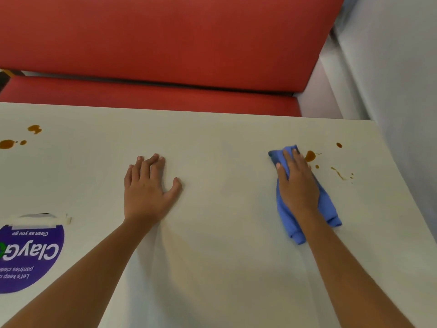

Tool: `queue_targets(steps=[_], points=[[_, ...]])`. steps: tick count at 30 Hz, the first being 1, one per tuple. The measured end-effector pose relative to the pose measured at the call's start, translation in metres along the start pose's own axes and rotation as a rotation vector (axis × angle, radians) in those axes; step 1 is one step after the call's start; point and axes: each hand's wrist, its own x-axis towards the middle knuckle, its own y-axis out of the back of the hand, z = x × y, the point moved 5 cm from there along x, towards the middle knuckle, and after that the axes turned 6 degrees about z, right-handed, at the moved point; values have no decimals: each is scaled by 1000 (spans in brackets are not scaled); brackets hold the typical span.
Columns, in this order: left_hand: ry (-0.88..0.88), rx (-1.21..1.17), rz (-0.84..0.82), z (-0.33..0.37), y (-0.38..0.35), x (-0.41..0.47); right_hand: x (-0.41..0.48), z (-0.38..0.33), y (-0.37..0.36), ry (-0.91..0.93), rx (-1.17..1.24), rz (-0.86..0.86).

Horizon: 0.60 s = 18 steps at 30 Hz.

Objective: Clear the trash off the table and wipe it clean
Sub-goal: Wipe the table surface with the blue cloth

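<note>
At right of frame, cloth (288,221): blue, folded, lying flat on the tabletop (224,233), its far end just left of a brown stain (310,156).
Right grip (298,183): fingers straight and together, palm pressing the cloth down. It clasps nothing, it only bears on the cloth.
Left grip (146,188): spread flat on the bare tabletop at centre, holding nothing, likely a brace.
Right stains: the big blot beside the fingertips, a dot (339,145) further toward the upper right, and a thin streak (338,172) with specks below it.
Left stains (7,143): a second group at the upper left edge of the frame, well apart from the cloth.
Step in hand: wiping, judging by the pressed cloth. No loose trash shows.
Doing it well: push the cloth right, over the blot, with the palm weight kept even. Lead with the cloth's edge so the fingers stay out of the liquid. Sweep through the dot and streak in overlapping passes, then turn to a clean face before crossing to the left group.
Risk: a single light pass may smear the liquid.
Sticker (28,256): purple, lower left, with a pale scrap at its top that I cannot identify.
</note>
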Motion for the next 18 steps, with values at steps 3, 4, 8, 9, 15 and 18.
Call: queue_targets(steps=[3,4,8,9,15,18], points=[[-2,-2,-1,0,1,1,-29,-16,-5,-50,-36,-23],[-2,0,-5,0,0,1,-34,-25,-8,-53,-36,-27],[-9,13,-27,1,-1,-1,-41,-49,-17,-33,32,-39],[-8,19,-27,2,1,-1,-41,-49,-17,-30,63,-43],[-42,6,37,44,1,2,-59,-28,-7,277,-13,-22],[-134,-3,-10,82,-12,5,-67,-6,-1,326,-45,-30]])
